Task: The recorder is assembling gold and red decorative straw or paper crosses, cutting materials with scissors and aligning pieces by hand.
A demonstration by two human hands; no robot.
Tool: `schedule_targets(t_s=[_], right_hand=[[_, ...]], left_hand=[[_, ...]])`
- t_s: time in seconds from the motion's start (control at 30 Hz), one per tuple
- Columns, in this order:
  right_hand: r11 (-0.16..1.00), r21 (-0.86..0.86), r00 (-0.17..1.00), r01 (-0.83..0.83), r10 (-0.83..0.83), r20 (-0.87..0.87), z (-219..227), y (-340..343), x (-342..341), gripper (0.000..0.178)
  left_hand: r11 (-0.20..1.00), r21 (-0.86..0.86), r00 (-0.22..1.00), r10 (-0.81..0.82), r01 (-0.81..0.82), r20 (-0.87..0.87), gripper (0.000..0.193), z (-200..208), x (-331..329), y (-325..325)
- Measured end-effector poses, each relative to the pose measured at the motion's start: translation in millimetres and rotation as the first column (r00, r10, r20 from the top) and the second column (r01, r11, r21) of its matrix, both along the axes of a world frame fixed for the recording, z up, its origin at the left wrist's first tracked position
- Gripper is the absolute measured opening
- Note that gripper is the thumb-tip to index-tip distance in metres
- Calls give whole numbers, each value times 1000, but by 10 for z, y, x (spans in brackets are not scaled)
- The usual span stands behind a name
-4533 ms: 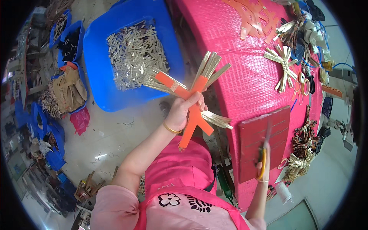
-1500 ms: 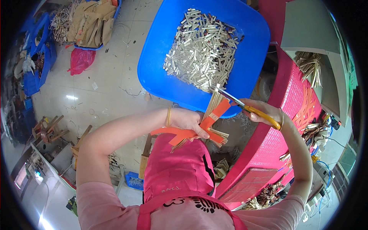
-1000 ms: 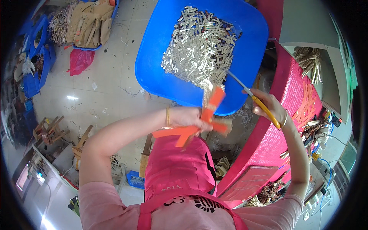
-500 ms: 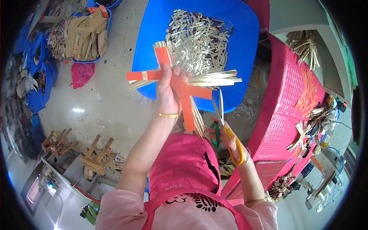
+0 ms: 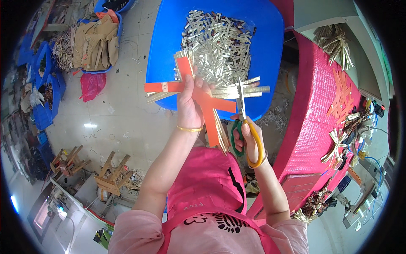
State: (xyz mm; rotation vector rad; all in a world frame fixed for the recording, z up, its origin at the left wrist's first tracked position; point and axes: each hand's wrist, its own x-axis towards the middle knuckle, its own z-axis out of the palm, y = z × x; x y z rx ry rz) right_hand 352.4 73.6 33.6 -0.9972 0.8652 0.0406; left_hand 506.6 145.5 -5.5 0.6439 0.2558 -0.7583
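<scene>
My left hand [image 5: 189, 108] is closed around an orange cross-shaped card [image 5: 210, 122] and a bundle of gold strips [image 5: 224, 91]. The strips stick out past the card on several sides, lying crosswise like its arms. My right hand [image 5: 250, 136] grips scissors [image 5: 241, 101] with one green and one yellow handle. Their blades point away from me and reach the strips fanning out at the right; whether the strips lie between the blades I cannot tell. Below the bundle, short cut gold pieces [image 5: 218, 44] heap up in a blue tub [image 5: 268, 51].
A table with a pink cover [image 5: 304, 122] stands at the right, bearing orange cut pieces [image 5: 341, 95] and a tied gold bundle [image 5: 335, 145]. Small wooden stools [image 5: 111, 182] are at the lower left. Brown sheets [image 5: 95, 44] fill another blue container at the upper left.
My right hand has brought the scissors up and in, so the blades now cross the right-hand strips. My left hand has shifted slightly right with the card and strips.
</scene>
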Motion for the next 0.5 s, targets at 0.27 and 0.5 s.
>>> schedule_targets(t_s=[0.27,0.5], right_hand=[[984,-25,984,179,-179,-3,4,-95,-64,41],[986,-42,968,161,-149,202,-12,-419,381,71]], left_hand=[[998,10,997,60,-59,-39,32,-51,84,15],[998,-67,1000,1,0,20,37,78,-42,-69]])
